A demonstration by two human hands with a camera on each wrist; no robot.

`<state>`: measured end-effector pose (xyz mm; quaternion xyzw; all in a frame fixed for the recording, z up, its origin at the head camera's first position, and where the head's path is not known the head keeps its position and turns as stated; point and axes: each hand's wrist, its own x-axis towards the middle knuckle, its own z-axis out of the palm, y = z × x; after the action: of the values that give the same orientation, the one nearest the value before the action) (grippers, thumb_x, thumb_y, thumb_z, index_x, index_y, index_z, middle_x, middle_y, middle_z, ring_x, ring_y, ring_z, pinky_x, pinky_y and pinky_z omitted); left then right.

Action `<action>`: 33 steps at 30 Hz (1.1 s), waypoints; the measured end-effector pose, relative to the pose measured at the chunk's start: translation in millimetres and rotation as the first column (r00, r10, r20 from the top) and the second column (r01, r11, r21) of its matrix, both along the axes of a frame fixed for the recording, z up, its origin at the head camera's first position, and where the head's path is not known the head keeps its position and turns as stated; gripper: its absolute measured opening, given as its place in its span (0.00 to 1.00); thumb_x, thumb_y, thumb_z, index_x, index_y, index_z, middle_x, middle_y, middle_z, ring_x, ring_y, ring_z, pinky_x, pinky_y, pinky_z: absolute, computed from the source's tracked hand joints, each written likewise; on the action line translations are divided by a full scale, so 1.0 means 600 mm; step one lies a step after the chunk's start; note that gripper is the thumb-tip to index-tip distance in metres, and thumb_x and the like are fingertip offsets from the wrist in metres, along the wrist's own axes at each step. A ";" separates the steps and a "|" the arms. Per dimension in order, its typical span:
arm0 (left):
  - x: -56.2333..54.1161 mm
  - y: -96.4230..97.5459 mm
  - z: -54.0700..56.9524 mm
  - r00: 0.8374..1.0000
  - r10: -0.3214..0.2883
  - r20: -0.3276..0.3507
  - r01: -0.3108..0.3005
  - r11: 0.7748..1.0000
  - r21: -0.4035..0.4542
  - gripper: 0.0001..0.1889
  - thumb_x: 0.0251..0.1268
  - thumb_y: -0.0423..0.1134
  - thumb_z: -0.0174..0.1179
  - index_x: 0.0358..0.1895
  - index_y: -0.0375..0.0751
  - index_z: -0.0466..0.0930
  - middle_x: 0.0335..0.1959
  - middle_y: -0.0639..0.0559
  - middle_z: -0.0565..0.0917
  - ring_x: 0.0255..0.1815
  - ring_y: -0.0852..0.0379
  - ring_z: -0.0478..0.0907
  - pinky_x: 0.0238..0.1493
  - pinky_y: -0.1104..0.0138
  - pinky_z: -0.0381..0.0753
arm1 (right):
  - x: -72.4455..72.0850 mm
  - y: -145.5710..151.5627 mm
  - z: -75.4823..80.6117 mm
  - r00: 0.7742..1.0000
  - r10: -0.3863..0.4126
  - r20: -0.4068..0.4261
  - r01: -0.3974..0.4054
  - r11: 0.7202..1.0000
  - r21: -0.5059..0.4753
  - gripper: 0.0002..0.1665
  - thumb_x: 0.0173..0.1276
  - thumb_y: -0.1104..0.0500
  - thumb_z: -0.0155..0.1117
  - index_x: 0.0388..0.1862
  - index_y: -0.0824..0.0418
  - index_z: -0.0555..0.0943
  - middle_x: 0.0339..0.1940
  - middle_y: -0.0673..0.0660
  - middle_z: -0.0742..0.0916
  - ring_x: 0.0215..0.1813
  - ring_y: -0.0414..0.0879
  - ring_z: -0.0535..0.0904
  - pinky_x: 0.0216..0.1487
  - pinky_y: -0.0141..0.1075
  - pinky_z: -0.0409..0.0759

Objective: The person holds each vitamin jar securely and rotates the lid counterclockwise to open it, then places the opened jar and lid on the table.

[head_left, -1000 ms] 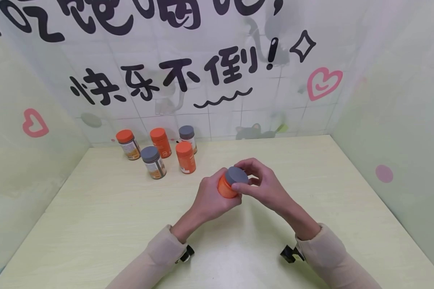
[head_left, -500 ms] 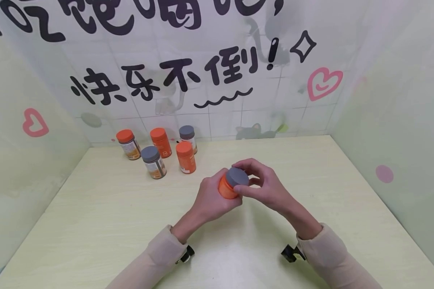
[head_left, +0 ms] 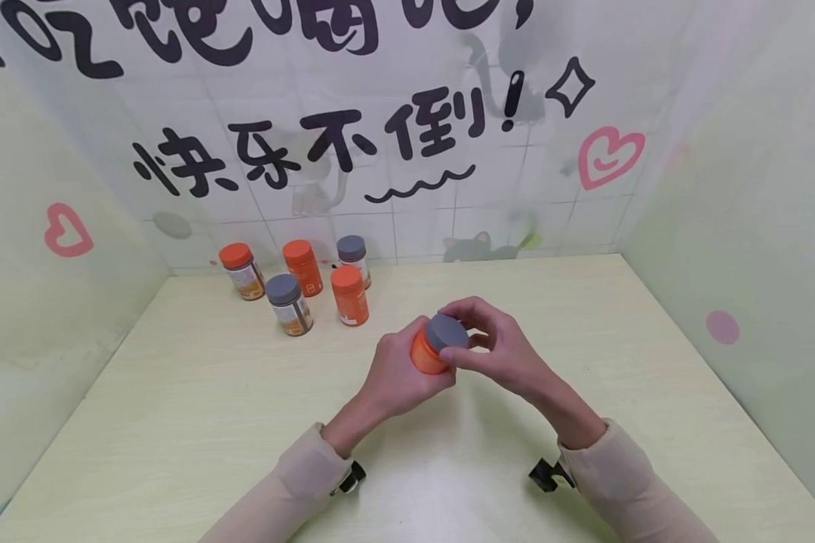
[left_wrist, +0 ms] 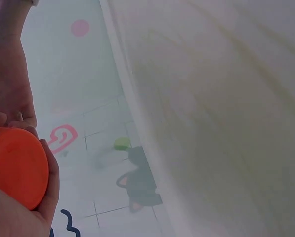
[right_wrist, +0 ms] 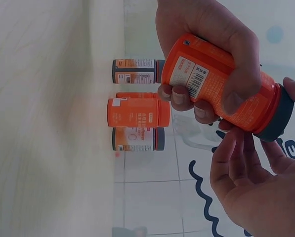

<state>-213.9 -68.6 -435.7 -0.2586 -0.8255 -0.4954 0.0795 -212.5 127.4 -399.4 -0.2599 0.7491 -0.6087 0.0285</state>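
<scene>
An orange bottle (head_left: pixel 428 356) with a dark grey screw cap (head_left: pixel 447 334) is held above the table, tilted to the right. My left hand (head_left: pixel 405 369) wraps round its body; in the right wrist view the fingers curl over a white barcode label (right_wrist: pixel 189 76). My right hand (head_left: pixel 499 347) pinches the cap (right_wrist: pixel 278 116) between thumb and fingers at its rim. The left wrist view shows the round orange base (left_wrist: pixel 19 168) of the bottle inside the left hand's grip.
Several bottles stand at the back left of the pale wooden table (head_left: pixel 204 407): one brown with an orange cap (head_left: pixel 241 271), two with grey caps (head_left: pixel 288 305), and orange ones (head_left: pixel 349 296). Printed walls (head_left: pixel 727 226) enclose the table's back and sides.
Both hands and the bottle have shifted very slightly to the right; the grips look the same. The standing bottles have stayed in place.
</scene>
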 end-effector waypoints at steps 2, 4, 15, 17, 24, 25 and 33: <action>0.000 0.001 0.000 1.000 0.003 -0.002 -0.003 1.000 0.000 0.19 0.53 0.36 0.70 0.49 0.47 0.78 0.36 0.56 0.87 0.33 0.61 0.82 0.37 0.66 0.85 | -0.002 0.002 -0.001 0.999 0.028 -0.018 -0.028 1.000 -0.007 0.27 0.65 0.61 0.72 0.63 0.59 0.78 0.55 0.57 0.84 0.54 0.53 0.79 0.52 0.40 0.83; 0.000 0.000 0.000 1.000 0.006 -0.002 -0.006 1.000 0.002 0.19 0.53 0.36 0.70 0.50 0.46 0.78 0.36 0.55 0.87 0.34 0.61 0.82 0.38 0.66 0.85 | -0.002 0.003 -0.001 0.999 0.045 -0.027 -0.046 0.999 -0.013 0.28 0.66 0.61 0.71 0.66 0.59 0.78 0.56 0.58 0.84 0.54 0.52 0.80 0.52 0.40 0.83; -0.002 -0.001 -0.002 1.000 0.007 0.006 -0.007 1.000 0.006 0.19 0.53 0.36 0.70 0.49 0.47 0.78 0.36 0.56 0.87 0.32 0.61 0.81 0.36 0.66 0.85 | 0.001 -0.002 -0.003 1.000 0.005 -0.001 -0.005 1.000 -0.029 0.27 0.66 0.60 0.71 0.64 0.59 0.79 0.54 0.57 0.85 0.53 0.50 0.80 0.51 0.38 0.82; -0.002 -0.001 -0.002 1.000 0.008 0.002 -0.008 1.000 0.004 0.19 0.53 0.36 0.70 0.50 0.47 0.78 0.36 0.56 0.87 0.33 0.61 0.82 0.37 0.66 0.85 | 0.000 0.000 -0.004 1.000 0.024 -0.017 -0.025 0.999 -0.032 0.28 0.66 0.61 0.70 0.66 0.59 0.79 0.55 0.57 0.85 0.53 0.50 0.80 0.51 0.38 0.83; -0.002 0.001 0.000 1.000 0.013 0.009 -0.013 1.000 -0.003 0.20 0.54 0.37 0.71 0.50 0.47 0.78 0.37 0.56 0.87 0.34 0.61 0.82 0.37 0.66 0.85 | 0.000 0.000 -0.005 1.000 -0.003 -0.022 0.003 1.000 -0.020 0.33 0.66 0.60 0.71 0.70 0.56 0.76 0.57 0.58 0.84 0.55 0.51 0.80 0.54 0.39 0.82; -0.002 0.001 0.000 1.000 0.014 0.012 -0.014 1.000 -0.005 0.20 0.54 0.38 0.71 0.50 0.47 0.78 0.37 0.56 0.87 0.34 0.61 0.82 0.36 0.66 0.85 | 0.001 -0.001 -0.005 1.000 -0.017 -0.011 0.017 1.000 -0.020 0.32 0.65 0.60 0.71 0.69 0.56 0.76 0.56 0.58 0.85 0.55 0.51 0.80 0.54 0.40 0.82; 0.002 -0.001 0.002 1.000 0.012 0.017 -0.012 1.000 -0.004 0.20 0.53 0.37 0.71 0.51 0.46 0.78 0.38 0.56 0.87 0.34 0.61 0.82 0.37 0.66 0.85 | 0.000 -0.002 -0.006 1.000 0.017 -0.016 -0.018 0.999 -0.041 0.27 0.66 0.61 0.70 0.64 0.60 0.79 0.55 0.56 0.85 0.54 0.50 0.80 0.52 0.39 0.82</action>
<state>-213.0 -69.0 -434.8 -0.2493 -0.8286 -0.4956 0.0750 -212.6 126.5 -403.1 -0.2717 0.7341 -0.6219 0.0227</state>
